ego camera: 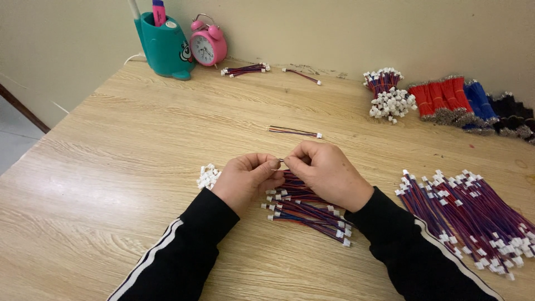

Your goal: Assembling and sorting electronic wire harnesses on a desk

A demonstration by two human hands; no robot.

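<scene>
My left hand (245, 175) and my right hand (326, 170) meet at the fingertips over the wooden table (139, 167). Together they pinch a small white connector (280, 161) with thin wires on it. Under both hands lies a loose pile of red, blue and purple wire leads (309, 214) with white plugs on their ends. A small heap of bare white connectors (208, 176) sits just left of my left wrist. One finished lead (295, 132) lies alone a little beyond my hands.
A large pile of finished leads (473, 214) lies at the right. Bundles of red, blue and black wires (468, 103) and a tied lead bundle (387, 92) stand at the back right. A teal pen holder (164, 47), a pink alarm clock (208, 45) and two more lead bunches (245, 69) line the wall.
</scene>
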